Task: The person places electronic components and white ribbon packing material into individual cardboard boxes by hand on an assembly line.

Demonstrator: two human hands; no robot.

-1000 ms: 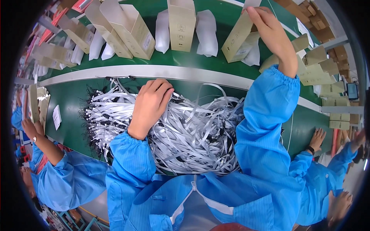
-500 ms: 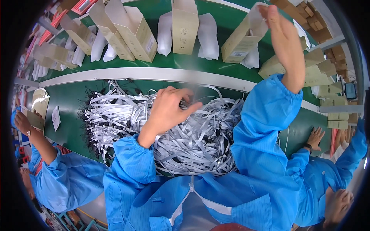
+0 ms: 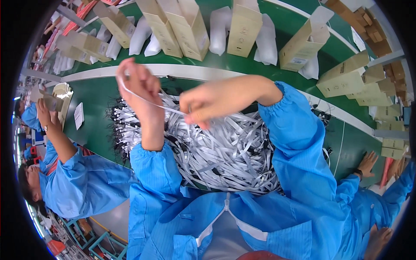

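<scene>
A thin white strap [image 3: 167, 108] stretches between my two hands above a large heap of white flat straps [image 3: 225, 151] with thin black cord ends. My left hand [image 3: 143, 89] is raised over the left part of the heap. Its fingers are curled and blurred, and the strap passes over it in a curve. My right hand [image 3: 221, 100] reaches in from the right above the heap, its fingers closed around the strap's other part near the thumb.
Behind a white rail [image 3: 182, 71], open cardboard boxes [image 3: 245, 32] and white-wrapped bundles [image 3: 266, 41] stand on the green belt. A white paper slip [image 3: 79, 116] lies at left. Co-workers in blue sit both sides; one hand [image 3: 367, 164] rests on the right tabletop.
My right hand has come down from an open box to the heap. My left hand has moved left and up, and a strap is now stretched between both. The whole view has shifted slightly.
</scene>
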